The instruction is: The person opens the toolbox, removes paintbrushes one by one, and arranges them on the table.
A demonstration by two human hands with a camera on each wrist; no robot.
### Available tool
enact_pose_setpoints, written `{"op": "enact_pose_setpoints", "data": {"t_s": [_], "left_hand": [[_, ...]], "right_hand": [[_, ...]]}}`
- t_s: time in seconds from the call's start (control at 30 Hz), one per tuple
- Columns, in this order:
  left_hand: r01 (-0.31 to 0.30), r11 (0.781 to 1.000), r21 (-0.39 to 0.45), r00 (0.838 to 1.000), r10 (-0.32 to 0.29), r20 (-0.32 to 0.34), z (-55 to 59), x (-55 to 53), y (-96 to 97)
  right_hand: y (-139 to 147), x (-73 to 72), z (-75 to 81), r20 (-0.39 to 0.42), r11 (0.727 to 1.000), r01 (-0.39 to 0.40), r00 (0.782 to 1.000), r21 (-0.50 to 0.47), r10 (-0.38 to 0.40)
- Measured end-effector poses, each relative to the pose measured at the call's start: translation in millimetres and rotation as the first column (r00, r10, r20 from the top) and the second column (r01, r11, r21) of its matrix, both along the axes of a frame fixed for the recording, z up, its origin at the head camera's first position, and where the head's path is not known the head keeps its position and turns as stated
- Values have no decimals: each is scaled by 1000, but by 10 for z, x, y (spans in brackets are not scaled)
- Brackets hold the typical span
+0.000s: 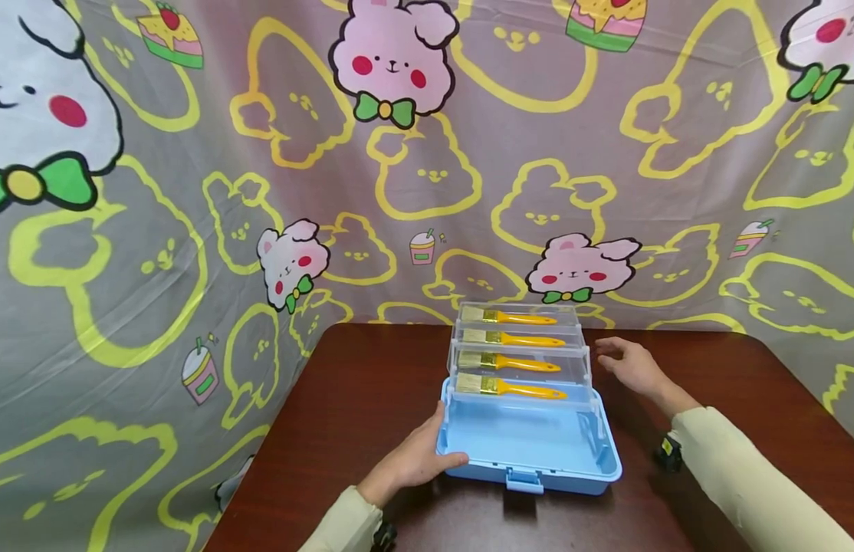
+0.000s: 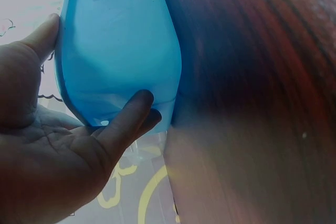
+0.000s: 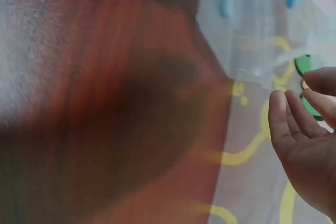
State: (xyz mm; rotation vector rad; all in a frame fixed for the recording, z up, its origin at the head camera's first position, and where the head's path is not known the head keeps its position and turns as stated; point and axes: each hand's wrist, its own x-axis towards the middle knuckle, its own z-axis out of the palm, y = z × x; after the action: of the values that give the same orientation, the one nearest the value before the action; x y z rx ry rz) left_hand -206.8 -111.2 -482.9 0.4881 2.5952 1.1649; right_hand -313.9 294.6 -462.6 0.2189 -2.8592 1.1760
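Note:
A light blue plastic toolbox stands open on the table, its front latch hanging down. Clear tiered trays are fanned out over its back half. Several flat paintbrushes with yellow handles lie across the tiers, bristles to the left. My left hand holds the box at its left front corner, thumb at the front rim and fingers along the side wall. My right hand hovers just right of the trays, its fingers loosely bent with nothing between them.
The dark brown wooden table extends on both sides of the box. A patterned cloth with rabbit drawings hangs behind the table and along its left side.

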Motion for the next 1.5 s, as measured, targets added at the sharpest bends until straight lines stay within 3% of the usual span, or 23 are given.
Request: {"op": "enact_pose_setpoints", "data": {"t_s": [0.1, 0.33, 0.5, 0.73, 1.03, 1.23, 1.5], "left_hand": [[2, 1000, 12, 1000, -2, 3, -6, 10, -7], [-21, 998, -64, 1000, 21, -3, 12, 33, -12], [1, 1000, -20, 1000, -1, -20, 20, 32, -27], [16, 1000, 12, 1000, -16, -17, 23, 35, -46], [22, 999, 25, 1000, -22, -11, 7, 30, -38], [10, 1000, 15, 1000, -10, -8, 1, 16, -22], [23, 999, 24, 1000, -23, 0, -5, 5, -12]], "right_hand": [[40, 45, 94, -41, 1000, 12, 999, 0, -12], [64, 130, 300, -172, 998, 57, 983, 5, -55], [22, 202, 412, -219, 999, 50, 974, -9, -51], [-124, 322, 523, -207, 1000, -25, 978, 7, 26], [-388, 421, 530, -195, 984, -163, 965, 76, 174], [-520, 439, 531, -106, 960, -260, 957, 99, 270], [-622, 394, 466, -6, 918, -373, 926, 137, 377]]}}
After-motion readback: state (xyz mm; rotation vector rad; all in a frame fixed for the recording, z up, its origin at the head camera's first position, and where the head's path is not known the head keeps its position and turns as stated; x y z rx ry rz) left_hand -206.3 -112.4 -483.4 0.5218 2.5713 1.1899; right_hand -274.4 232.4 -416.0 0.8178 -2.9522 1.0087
